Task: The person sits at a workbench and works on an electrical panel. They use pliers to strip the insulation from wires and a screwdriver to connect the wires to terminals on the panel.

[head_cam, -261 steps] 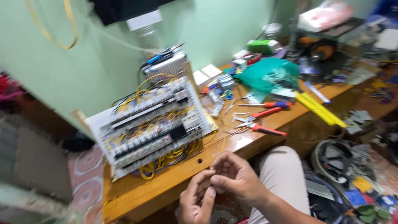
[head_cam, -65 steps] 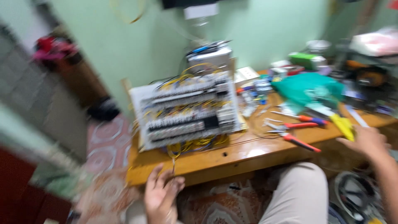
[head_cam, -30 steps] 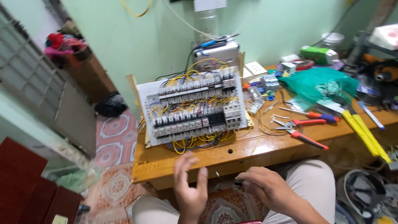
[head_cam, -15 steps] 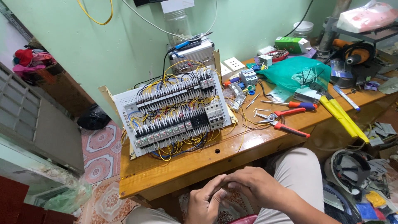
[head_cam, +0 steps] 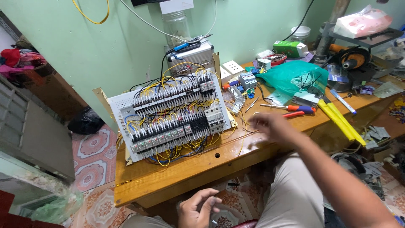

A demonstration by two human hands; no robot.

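At the far left I see a patterned tile floor (head_cam: 95, 154) and a black bag (head_cam: 85, 121) against the green wall. Next comes the wooden tabletop (head_cam: 177, 175), and on it stands a white wiring panel (head_cam: 168, 118), tilted back, packed with rows of relays and breakers and threaded with yellow, black and blue wires. Behind the panel sits a silver case (head_cam: 195, 55) with a blue-handled tool on top.

My left hand (head_cam: 199, 207) is low in view, below the tabletop's front edge, fingers curled together; it seems to pinch something small, but I cannot tell what. My right hand (head_cam: 272, 126) is blurred, stretched over the tabletop just right of the panel, fingers loosely spread and clamped on nothing that I can make out. It hovers near some thin loose wires (head_cam: 244, 126) lying on the wood.

Just beyond that hand lie red-handled pliers (head_cam: 291, 114) and a screwdriver (head_cam: 291, 108) with an orange and blue handle. Further right a green plastic bag (head_cam: 291, 78) is crumpled, with a yellow-handled crimping tool (head_cam: 339, 120) reaching toward the tabletop's edge. At the far right an orange power tool (head_cam: 352, 59) rests on a shelf.
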